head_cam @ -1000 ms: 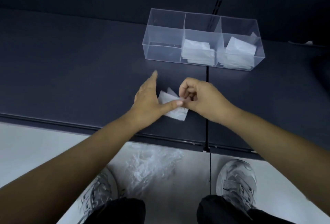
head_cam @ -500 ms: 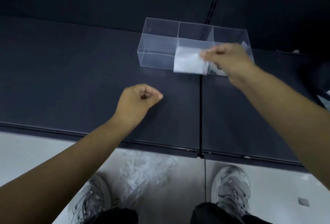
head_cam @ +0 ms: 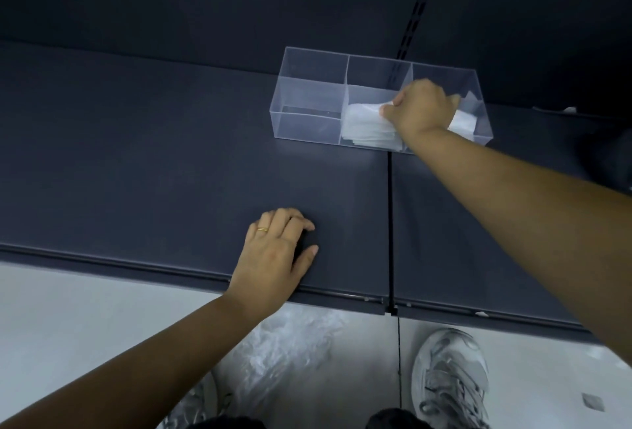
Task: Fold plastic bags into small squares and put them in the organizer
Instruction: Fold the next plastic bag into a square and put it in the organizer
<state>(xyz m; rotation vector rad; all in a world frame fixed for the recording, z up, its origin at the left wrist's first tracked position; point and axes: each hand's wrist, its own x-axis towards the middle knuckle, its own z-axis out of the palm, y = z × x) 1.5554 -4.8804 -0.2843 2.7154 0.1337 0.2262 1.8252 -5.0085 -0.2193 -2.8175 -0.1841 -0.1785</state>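
**Folded bag reaches the middle compartment**

The right hand (head_cam: 422,108) is over the clear organizer (head_cam: 307,124), its fingers curled and its thumb pinching the right edge of the folded bag (head_cam: 366,110). The bag sits at the top of the middle compartment, on the stack of folded bags (head_cam: 371,137) that lies there. Half a second ago the same hand held the bag in the air in front of the organizer's front wall. A second ago both hands were working on it down on the dark shelf (head_cam: 136,155), near the front edge.

The left hand (head_cam: 277,257) has changed too. Half a second ago it was a loose fist. Now it rests on the shelf close to the front edge, with the fingers gently bent, the thumb out to the side and nothing in its grasp. A gold ring (head_cam: 262,229) shows on one finger.

The organizer stands at the back of the shelf, across the seam (head_cam: 390,223) between two panels. Its left compartment holds no bags. The right compartment has more folded white bags (head_cam: 465,120), partly hidden behind the right hand.

Below the shelf edge, a heap of loose clear plastic bags (head_cam: 290,343) lies on the pale floor beside a grey shoe (head_cam: 451,377).
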